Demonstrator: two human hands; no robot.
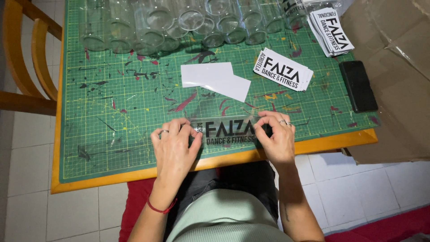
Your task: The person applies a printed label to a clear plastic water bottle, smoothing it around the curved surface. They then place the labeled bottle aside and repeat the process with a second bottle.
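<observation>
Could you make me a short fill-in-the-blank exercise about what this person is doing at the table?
1. Both hands, the left hand and the right hand, hold a clear sticker with ____ lettering.
2. The cutting mat under the hands is ____ in colour.
3. At the far edge of the mat stands a group of empty ____.
4. The black phone lies to the ____ of the hands.

Missing words: black; green; glasses; right

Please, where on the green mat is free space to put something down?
Bare: the left part of the green cutting mat, between clear glass tumblers and left hand. Crowded: right part, with white backing sheets, printed sticker stacks and black phone.
</observation>
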